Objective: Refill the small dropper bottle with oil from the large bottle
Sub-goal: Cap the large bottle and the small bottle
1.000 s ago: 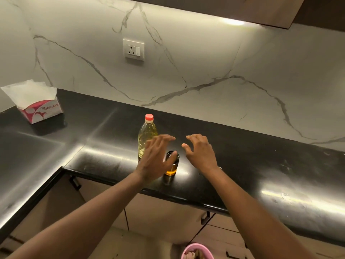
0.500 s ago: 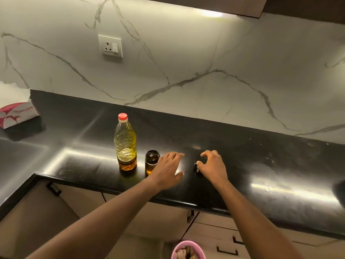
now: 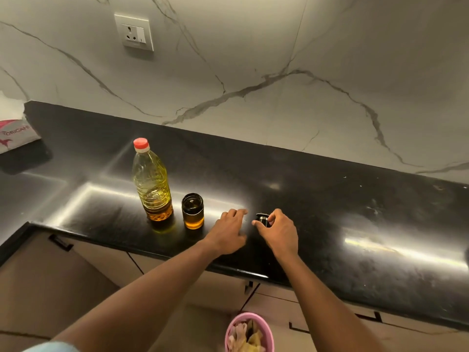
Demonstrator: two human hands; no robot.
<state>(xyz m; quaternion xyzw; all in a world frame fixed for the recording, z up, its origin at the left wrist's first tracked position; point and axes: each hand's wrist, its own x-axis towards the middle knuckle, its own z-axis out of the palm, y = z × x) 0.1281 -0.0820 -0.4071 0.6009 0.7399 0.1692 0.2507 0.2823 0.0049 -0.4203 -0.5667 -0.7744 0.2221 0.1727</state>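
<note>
On the black counter (image 3: 330, 199), near its front edge, the large bottle (image 3: 152, 184) of yellow oil stands upright with its red top on. Just beside it on the right stands the small bottle (image 3: 193, 210), its mouth uncovered and amber oil low inside. The right hand (image 3: 279, 235) curls thumb and fingers round a small dark cap (image 3: 262, 219) low over the counter; whether the cap touches the surface I cannot tell. The left hand (image 3: 229, 232) lies between small bottle and cap, fingers loosely spread, holding nothing. A tissue box (image 3: 15, 133) sits far left, a wall socket (image 3: 134, 33) above, a pink bin (image 3: 250, 331) below.
</note>
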